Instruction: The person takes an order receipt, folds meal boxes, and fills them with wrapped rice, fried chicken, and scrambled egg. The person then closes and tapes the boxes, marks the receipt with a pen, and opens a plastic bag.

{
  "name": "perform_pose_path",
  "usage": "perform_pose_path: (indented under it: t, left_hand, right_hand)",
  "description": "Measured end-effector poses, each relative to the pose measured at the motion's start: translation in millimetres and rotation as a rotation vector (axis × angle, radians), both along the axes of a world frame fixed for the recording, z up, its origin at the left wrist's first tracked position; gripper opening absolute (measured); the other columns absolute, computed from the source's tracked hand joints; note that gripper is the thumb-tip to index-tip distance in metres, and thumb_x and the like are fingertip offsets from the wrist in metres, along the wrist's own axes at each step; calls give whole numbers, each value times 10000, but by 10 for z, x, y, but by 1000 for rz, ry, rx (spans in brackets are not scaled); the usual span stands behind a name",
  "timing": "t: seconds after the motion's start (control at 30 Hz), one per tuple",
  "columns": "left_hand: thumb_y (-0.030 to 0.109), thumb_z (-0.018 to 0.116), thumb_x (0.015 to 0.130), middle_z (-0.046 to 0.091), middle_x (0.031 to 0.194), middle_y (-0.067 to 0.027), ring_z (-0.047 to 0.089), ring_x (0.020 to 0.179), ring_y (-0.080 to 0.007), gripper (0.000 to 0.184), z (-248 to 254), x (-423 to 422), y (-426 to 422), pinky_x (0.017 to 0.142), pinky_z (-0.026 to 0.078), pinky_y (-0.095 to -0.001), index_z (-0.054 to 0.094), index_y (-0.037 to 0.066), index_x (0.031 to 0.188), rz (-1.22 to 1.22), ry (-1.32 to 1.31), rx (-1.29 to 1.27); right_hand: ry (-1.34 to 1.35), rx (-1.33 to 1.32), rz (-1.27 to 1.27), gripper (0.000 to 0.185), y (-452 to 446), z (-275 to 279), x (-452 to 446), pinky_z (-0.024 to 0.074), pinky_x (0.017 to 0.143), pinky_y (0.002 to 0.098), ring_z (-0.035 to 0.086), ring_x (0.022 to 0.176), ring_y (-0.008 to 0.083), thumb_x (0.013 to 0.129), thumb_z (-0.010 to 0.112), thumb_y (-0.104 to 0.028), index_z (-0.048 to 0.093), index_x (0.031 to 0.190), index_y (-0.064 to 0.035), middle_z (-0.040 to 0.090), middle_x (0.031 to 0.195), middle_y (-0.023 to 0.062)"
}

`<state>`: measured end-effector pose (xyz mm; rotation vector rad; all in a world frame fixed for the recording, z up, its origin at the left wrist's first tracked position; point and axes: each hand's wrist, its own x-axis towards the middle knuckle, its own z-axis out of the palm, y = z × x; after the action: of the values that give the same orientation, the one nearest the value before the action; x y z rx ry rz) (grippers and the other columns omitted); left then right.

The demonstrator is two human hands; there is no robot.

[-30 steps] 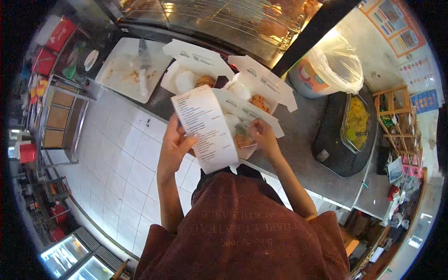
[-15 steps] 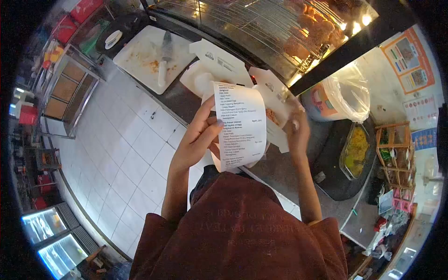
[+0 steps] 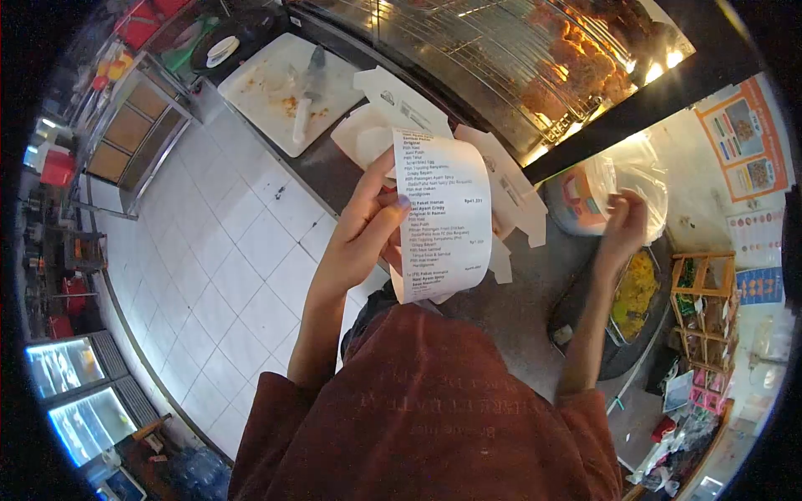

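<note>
Pinched in my left hand point(image 3: 359, 225) is a long printed receipt point(image 3: 444, 213), curled and held up over the counter. Behind it, white takeaway boxes point(image 3: 404, 103) stand with their lids open, their contents mostly hidden by the paper. My right hand point(image 3: 625, 219) is raised at the near edge of a plastic-lined bucket point(image 3: 581, 188); its fingers look bent, and what they hold, if anything, does not show. Below that hand lies a glass dish of yellow food point(image 3: 634, 292) on a black base.
A white cutting board point(image 3: 267, 79) with a knife point(image 3: 307, 96) and crumbs lies at the upper left of the counter. A lit glass display point(image 3: 501, 58) with racks of food runs along the back. A wooden rack point(image 3: 704, 309) stands at the right.
My right hand has moved from the open boxes rightward to the bucket. The receipt stays in my left hand and now faces the camera more squarely. The view has turned.
</note>
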<state>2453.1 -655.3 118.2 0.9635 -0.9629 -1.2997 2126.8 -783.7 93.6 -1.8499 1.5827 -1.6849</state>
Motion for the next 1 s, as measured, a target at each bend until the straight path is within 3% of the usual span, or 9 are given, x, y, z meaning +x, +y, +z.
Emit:
perform_pose_path:
  t: [0.17,0.2,0.27,0.4,0.7,0.77,0.87,0.9,1.0]
  left_hand:
    - [41,368,884,518,1104,-134,556,978,-177,490,31,-58,-36,771,495,-267,238,18,1356,92,229,35]
    - [40,371,882,514,1121,-138,555,980,-170,486,34,-78,-46,773,496,-262,246,14,1351,120,293,40]
    - [39,377,877,504,1156,-147,555,984,-157,478,47,-98,-60,775,498,-252,263,5,1341,182,419,46]
    - [29,379,872,498,1179,-140,559,984,-146,460,26,-27,0,780,498,-234,291,-5,1322,194,505,66]
    - [32,392,865,527,1124,-141,590,919,-136,445,-165,118,100,721,518,-203,296,-27,1295,251,645,37]
    - [32,394,865,534,1112,-142,596,902,-135,444,-189,190,136,697,522,-195,295,-27,1294,217,686,-3]
    - [26,393,858,540,1099,-142,600,891,-134,451,-208,260,149,670,528,-193,293,-28,1294,274,573,35]
    - [24,392,856,544,1092,-139,600,888,-131,450,-248,302,160,670,527,-193,295,-27,1292,264,573,25]
    - [16,390,848,557,1070,-129,603,865,-121,445,-317,422,185,664,525,-189,305,-26,1283,237,585,2]
  right_hand:
    - [953,543,-80,179,-1325,-5,-1559,467,603,308,623,646,225,737,571,-168,633,769,-3,639,703,112]
    - [777,567,185,189,-1675,-381,-2054,466,601,332,616,646,264,706,583,-181,636,771,-12,633,691,119]
    - [896,785,349,179,-1854,-646,-2258,461,594,335,610,640,253,711,585,-175,632,771,-12,627,686,118]
    - [1074,908,408,161,-1860,-940,-2247,453,580,340,599,629,231,719,589,-162,622,773,-14,616,675,117]
    - [1091,622,496,124,-1948,-870,-1929,433,548,352,574,605,183,739,600,-135,601,777,-17,592,650,114]
    - [1027,517,392,116,-1828,-697,-1870,429,541,355,569,600,172,744,602,-129,597,778,-18,587,645,113]
    - [885,481,79,144,-1364,-147,-1620,465,632,337,609,685,290,718,644,-138,594,796,-29,621,741,169]
    - [898,236,111,102,-1320,-126,-1724,455,631,304,605,651,235,745,622,-113,594,776,-20,625,697,136]
    - [471,360,2,126,-977,37,-1754,438,638,262,579,701,149,773,618,-114,584,829,-7,620,762,91]
